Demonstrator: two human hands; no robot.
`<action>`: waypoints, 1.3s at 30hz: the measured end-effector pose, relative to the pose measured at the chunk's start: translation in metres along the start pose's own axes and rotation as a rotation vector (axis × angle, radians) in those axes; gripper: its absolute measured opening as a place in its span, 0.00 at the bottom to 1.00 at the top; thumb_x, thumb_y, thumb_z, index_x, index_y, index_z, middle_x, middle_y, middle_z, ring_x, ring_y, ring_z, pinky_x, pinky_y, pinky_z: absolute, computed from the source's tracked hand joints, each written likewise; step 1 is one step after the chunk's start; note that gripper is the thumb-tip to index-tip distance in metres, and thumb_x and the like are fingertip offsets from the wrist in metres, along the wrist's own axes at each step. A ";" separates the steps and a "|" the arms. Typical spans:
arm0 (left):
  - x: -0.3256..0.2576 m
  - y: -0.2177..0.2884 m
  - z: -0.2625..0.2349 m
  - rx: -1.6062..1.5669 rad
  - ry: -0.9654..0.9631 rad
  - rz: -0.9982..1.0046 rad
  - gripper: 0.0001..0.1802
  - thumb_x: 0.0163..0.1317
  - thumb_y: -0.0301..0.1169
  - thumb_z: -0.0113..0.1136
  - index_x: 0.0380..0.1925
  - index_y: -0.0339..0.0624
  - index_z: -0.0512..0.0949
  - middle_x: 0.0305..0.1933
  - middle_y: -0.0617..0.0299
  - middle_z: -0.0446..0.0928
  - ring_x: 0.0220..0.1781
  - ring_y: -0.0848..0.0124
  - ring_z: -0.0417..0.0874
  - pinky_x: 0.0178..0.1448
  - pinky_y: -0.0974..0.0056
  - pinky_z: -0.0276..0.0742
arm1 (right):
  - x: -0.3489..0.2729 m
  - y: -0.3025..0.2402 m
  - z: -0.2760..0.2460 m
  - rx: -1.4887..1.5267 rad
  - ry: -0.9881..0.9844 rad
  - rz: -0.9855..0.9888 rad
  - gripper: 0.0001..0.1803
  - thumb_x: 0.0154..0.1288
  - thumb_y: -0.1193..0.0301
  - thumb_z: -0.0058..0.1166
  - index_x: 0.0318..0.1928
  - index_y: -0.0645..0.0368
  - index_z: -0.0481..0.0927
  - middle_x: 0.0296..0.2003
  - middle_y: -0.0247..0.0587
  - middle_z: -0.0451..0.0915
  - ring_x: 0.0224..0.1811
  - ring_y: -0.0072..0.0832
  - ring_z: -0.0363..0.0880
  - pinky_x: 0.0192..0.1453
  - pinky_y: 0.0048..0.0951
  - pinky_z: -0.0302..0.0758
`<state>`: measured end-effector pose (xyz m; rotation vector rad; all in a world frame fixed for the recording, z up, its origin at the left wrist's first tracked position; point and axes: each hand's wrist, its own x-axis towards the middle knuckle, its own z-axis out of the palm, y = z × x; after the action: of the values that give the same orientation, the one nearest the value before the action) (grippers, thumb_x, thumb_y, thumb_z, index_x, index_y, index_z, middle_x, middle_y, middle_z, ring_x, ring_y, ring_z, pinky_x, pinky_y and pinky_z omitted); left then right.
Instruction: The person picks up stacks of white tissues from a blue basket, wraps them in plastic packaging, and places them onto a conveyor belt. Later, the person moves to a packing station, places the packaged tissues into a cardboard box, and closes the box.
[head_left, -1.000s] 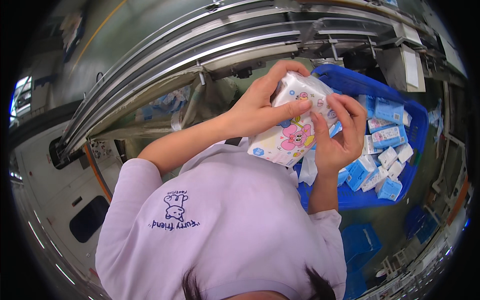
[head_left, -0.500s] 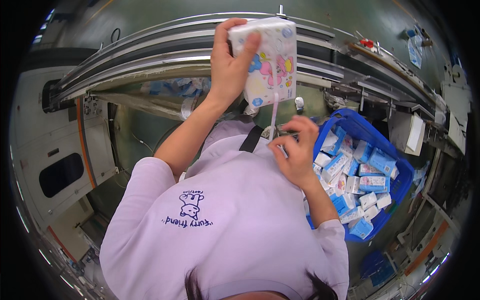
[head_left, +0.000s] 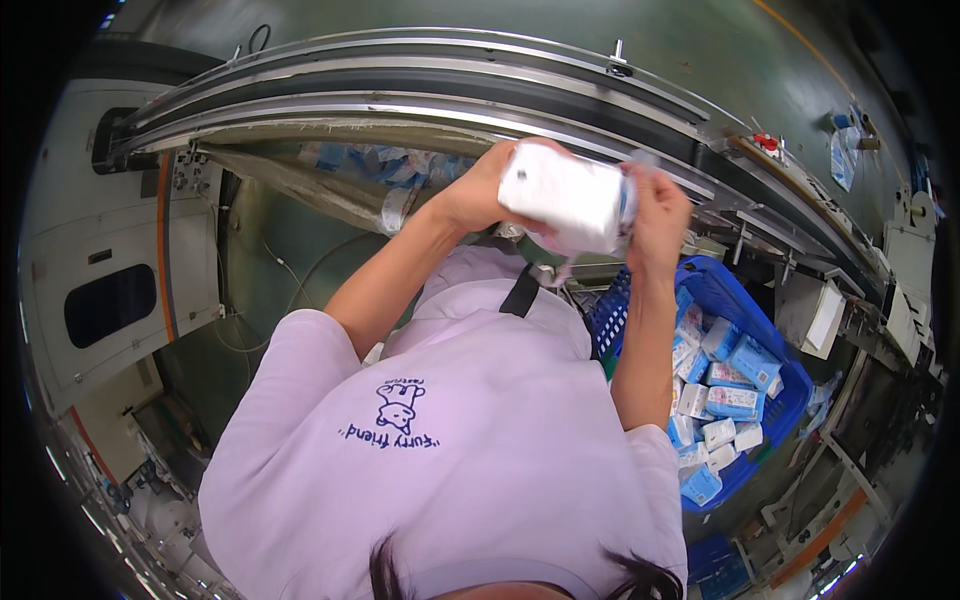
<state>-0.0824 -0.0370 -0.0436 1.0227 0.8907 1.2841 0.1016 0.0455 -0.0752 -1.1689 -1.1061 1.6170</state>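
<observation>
A tissue pack [head_left: 565, 195] is tilted so that a plain white side faces up, held in front of me just on the near side of the rail conveyor. My left hand [head_left: 485, 190] grips its left end, fingers round the far side. At the other end my right hand [head_left: 660, 215] is closed on the pack's edge, where translucent film and a bit of blue show; motion smears its fingertips. A pale pinkish strip [head_left: 566, 275] dangles below the pack, blurred.
A conveyor with metal rails [head_left: 430, 110] runs across ahead of me. On my right stands a blue plastic basket [head_left: 790, 400] heaped with blue-and-white tissue packs [head_left: 735, 403]. A white machine cabinet [head_left: 115, 260] is at the left. Loose wrappers [head_left: 370, 162] lie under the conveyor.
The pack has come down nearer and turned from its printed face to a white side. My right hand has risen from the hanging strip to the pack's right end. The view has shifted slightly.
</observation>
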 end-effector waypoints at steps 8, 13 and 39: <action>-0.003 0.035 -0.002 0.160 -0.001 -0.027 0.39 0.28 0.27 0.76 0.47 0.40 0.71 0.44 0.63 0.75 0.47 0.73 0.74 0.55 0.67 0.69 | -0.031 -0.027 0.000 -0.138 -0.248 -0.137 0.21 0.54 0.72 0.57 0.50 0.62 0.72 0.40 0.39 0.76 0.42 0.22 0.73 0.45 0.21 0.69; -0.003 0.031 0.011 0.039 0.086 -0.022 0.32 0.46 0.36 0.68 0.52 0.41 0.68 0.48 0.63 0.72 0.51 0.76 0.71 0.56 0.68 0.67 | -0.060 -0.039 0.026 -0.474 -0.234 -0.373 0.33 0.41 0.70 0.67 0.49 0.62 0.66 0.46 0.43 0.72 0.48 0.32 0.70 0.49 0.29 0.67; -0.069 -0.032 -0.066 0.297 0.573 -0.316 0.20 0.61 0.42 0.52 0.39 0.34 0.76 0.44 0.59 0.76 0.44 0.73 0.76 0.51 0.70 0.69 | -0.056 -0.031 0.037 0.852 -0.035 0.396 0.29 0.60 0.55 0.51 0.57 0.57 0.65 0.52 0.40 0.71 0.54 0.35 0.70 0.59 0.37 0.67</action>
<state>-0.1411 -0.0990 -0.0967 0.6963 1.6508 1.2087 0.0817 -0.0062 -0.0259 -0.7907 -0.1159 2.1001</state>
